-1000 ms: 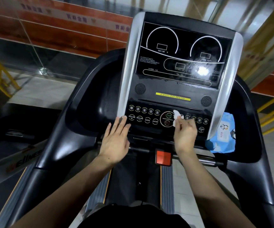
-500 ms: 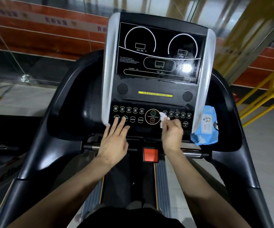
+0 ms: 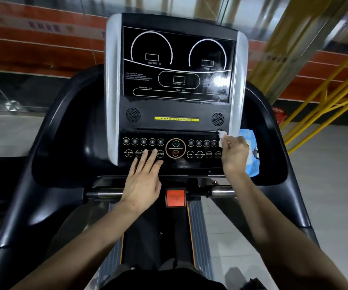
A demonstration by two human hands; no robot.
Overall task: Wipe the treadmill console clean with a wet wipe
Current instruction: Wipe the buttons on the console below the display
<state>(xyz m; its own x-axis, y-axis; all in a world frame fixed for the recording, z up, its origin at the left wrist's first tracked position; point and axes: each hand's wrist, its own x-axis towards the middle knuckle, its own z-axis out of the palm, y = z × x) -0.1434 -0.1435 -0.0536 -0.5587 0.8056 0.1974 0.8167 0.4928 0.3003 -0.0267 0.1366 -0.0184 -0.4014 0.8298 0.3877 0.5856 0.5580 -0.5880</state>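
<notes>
The black treadmill console (image 3: 176, 114) with silver side trims fills the middle of the head view, a dark display above and rows of round buttons below. My right hand (image 3: 234, 154) pinches a small white wet wipe (image 3: 222, 136) against the right end of the button panel, beside the silver trim. My left hand (image 3: 143, 181) lies flat with straight fingers on the lower left buttons, its fingertips covering the mode key.
A blue wet-wipe pack (image 3: 251, 151) sits in the right side tray, partly behind my right hand. A red safety key (image 3: 175, 198) and a chrome bar (image 3: 221, 193) lie below the console. Yellow railings (image 3: 326, 91) stand at right.
My right hand has slid the wipe from the start/stop dial rightward to the panel's right end. My left hand has shifted slightly right along the lower buttons.
</notes>
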